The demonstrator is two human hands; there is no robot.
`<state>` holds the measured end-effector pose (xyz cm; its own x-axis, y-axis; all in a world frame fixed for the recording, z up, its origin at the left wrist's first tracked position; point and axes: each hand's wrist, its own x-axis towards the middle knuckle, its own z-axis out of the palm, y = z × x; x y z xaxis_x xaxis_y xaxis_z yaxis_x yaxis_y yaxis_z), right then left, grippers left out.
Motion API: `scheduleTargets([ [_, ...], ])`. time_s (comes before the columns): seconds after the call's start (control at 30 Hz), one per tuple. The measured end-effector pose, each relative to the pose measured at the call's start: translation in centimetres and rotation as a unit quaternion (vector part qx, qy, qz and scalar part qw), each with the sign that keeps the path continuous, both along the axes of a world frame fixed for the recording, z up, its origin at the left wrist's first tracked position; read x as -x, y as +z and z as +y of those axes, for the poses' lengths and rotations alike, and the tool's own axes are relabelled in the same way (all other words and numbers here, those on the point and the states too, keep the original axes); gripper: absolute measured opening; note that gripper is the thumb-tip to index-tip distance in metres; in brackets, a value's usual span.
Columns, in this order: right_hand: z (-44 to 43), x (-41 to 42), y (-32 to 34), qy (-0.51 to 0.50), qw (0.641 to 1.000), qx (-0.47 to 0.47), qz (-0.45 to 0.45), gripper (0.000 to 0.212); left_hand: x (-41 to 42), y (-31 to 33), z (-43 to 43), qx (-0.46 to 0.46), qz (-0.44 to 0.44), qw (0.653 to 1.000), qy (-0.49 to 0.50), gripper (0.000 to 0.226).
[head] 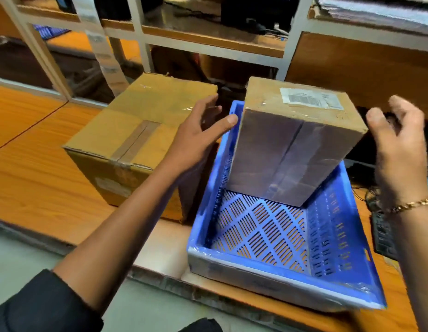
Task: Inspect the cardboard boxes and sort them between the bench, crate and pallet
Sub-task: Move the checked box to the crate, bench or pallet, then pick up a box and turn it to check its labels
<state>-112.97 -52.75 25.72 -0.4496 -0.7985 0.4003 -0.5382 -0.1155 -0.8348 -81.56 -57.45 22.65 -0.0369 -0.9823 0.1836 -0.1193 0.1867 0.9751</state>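
Note:
A taped cardboard box point(294, 144) with a white barcode label on top stands at the far end of the blue perforated crate point(332, 255). My left hand point(196, 137) hovers at the box's left side, fingers straight, the thumb tip close to its upper left corner. My right hand point(400, 149) is raised just right of the box with loosely curled fingers and holds nothing. A bigger taped cardboard box point(126, 142) sits on the orange wooden bench point(33, 168), left of the crate.
White-framed shelving point(208, 41) rises behind the bench with dark items on it. A black keyboard point(383, 236) and cables lie to the right of the crate. The grey floor point(21, 255) shows below the bench's front edge.

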Motion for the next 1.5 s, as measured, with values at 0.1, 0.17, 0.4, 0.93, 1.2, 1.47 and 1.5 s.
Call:
scheduleTargets([
  [0.1, 0.5, -5.0, 0.5, 0.075, 0.995, 0.043, 0.059, 0.058, -6.2, 0.2, 3.0, 0.031, -0.042, 0.999, 0.016, 0.067],
  [0.17, 0.0, -10.2, 0.9, 0.126, 0.986, 0.050, 0.097, 0.049, -11.1, 0.1, 5.3, 0.030, -0.095, 0.994, 0.053, 0.070],
  [0.4, 1.0, -34.1, -1.0, 0.332, 0.925, -0.047, 0.178, 0.072, -31.5, -2.3, 18.3, -0.034, -0.233, 0.949, 0.208, 0.073],
  [0.93, 15.4, -84.6, -10.2, 0.692, 0.649, -0.098, 0.299, 0.074, -63.1, -9.3, 50.5, -0.238, -0.214, 0.762, 0.563, 0.069],
  [1.2, 18.4, -101.8, -17.1, 0.779, 0.508, -0.146, 0.338, 0.070, -71.5, -13.8, 56.7, -0.327, -0.124, 0.671, 0.654, 0.070],
  [1.47, 22.4, -113.1, -21.6, 0.829, 0.359, -0.189, 0.386, 0.065, -76.9, -15.7, 59.1, -0.356, -0.056, 0.595, 0.718, 0.064],
  [1.5, 23.1, -114.1, -22.0, 0.831, 0.348, -0.197, 0.387, 0.064, -77.2, -16.0, 59.8, -0.361, -0.048, 0.586, 0.724, 0.064],
])
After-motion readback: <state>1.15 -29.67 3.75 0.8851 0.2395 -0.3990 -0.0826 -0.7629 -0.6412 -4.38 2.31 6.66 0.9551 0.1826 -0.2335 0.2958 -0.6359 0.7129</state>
